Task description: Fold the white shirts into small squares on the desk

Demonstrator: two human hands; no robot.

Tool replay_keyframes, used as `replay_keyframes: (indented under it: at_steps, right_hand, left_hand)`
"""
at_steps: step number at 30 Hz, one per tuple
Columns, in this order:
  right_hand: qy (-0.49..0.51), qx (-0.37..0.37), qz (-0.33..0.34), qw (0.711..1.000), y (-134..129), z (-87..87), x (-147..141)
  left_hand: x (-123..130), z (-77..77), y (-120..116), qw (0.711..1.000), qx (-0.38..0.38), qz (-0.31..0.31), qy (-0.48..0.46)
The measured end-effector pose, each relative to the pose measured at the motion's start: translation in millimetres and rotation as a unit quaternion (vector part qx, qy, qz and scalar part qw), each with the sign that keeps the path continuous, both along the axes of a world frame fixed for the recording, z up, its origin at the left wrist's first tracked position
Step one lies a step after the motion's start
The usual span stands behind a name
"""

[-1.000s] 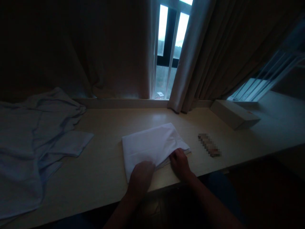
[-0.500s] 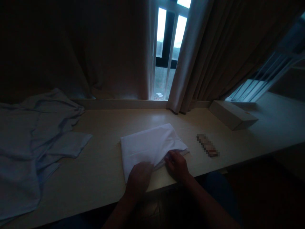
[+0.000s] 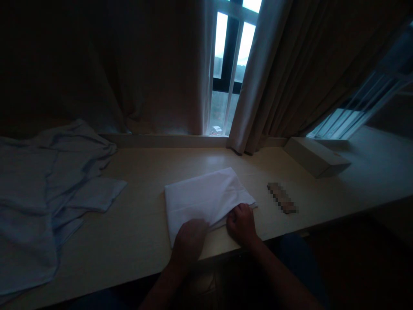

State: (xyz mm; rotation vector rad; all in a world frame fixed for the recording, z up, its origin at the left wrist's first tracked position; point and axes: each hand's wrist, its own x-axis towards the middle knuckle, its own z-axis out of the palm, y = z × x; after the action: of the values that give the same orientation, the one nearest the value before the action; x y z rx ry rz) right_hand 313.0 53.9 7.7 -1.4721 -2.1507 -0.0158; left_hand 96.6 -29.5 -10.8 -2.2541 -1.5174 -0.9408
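Observation:
A folded white cloth (image 3: 200, 189) lies on the pale wooden table (image 3: 135, 241), near its front edge. My left hand (image 3: 191, 239) is closed at the cloth's near edge, its fingertips against the fabric and partly hidden in the dim light. Farther right, my right hand (image 3: 241, 221) pinches the near right edge of the same cloth, with the fingers curled. Between the hands, a lower layer of the fabric shows under the top one. A crumpled heap of white cloth (image 3: 26, 185) covers the table's left end.
Right of the folded cloth lies a small blurred-out brown item (image 3: 282, 198). A pale box (image 3: 318, 157) stands at the back right, by the curtain (image 3: 254, 86). The window (image 3: 226, 77) shows between the curtains. The table's front edge runs just below my hands.
My right hand has shifted slightly right along the cloth's near edge, and the fabric there lies flatter and straighter. My left hand has hardly moved.

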Motion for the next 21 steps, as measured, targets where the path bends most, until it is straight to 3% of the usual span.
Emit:
replay_keyframes:
  at_steps: [8, 14, 17, 21]
  right_hand:
    - [0.008, -0.006, -0.008, 1.000, 11, -14.7, -1]
    - [0.094, -0.024, 0.012, 0.995, 14, -5.8, -6]
    - [0.201, -0.085, -0.004, 0.976, 17, 2.8, -14]
    - [0.333, -0.164, -0.012, 0.928, 21, 10.9, -21]
  left_hand:
    - [2, 6.6, 0, 1.000, 0.006, 0.011, 0.006]
    - [1, 8.1, 0, 1.000, 0.015, -0.002, -0.002]
    - [1, 8.3, 0, 1.000, 0.011, -0.001, -0.006]
    - [1, 7.8, 0, 1.000, 0.020, 0.008, 0.009]
